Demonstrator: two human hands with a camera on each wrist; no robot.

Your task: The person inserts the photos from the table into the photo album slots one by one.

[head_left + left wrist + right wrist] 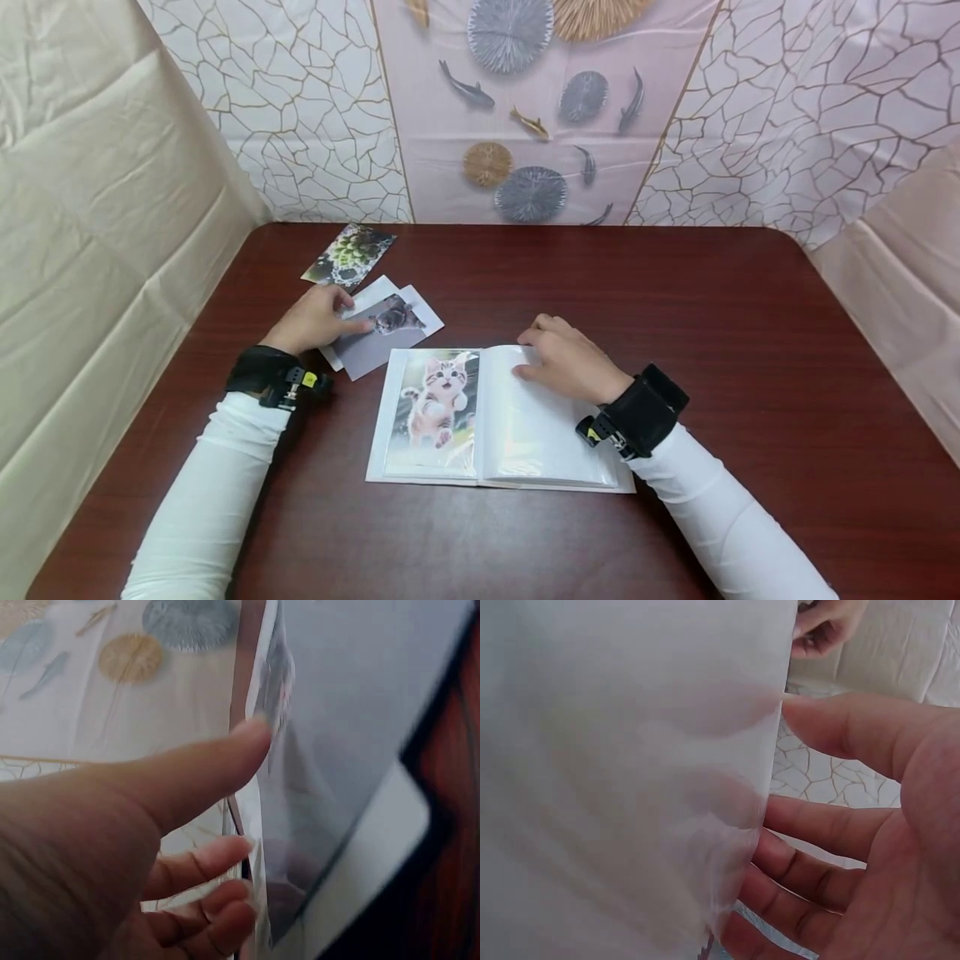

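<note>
My left hand (311,321) rests at the loose photos left of the album, its thumb over the grey cat photo (367,354). White-edged sheets (423,309) stick out beneath that photo. In the left wrist view the thumb of my left hand (172,795) reaches to the photo's surface, fingers apart from it and loosely bent. An open photo album (377,454) lies in front of me, with a striped kitten picture (438,400) in its left page. My right hand (566,358) touches the top of the right page's clear sleeve (525,433), fingers spread along its edge (772,765).
A succulent photo (350,254) lies behind my left hand, near the back edge of the dark wooden table (712,292). A patterned cloth (562,158) hangs behind the table, and pale drapes (97,208) flank it.
</note>
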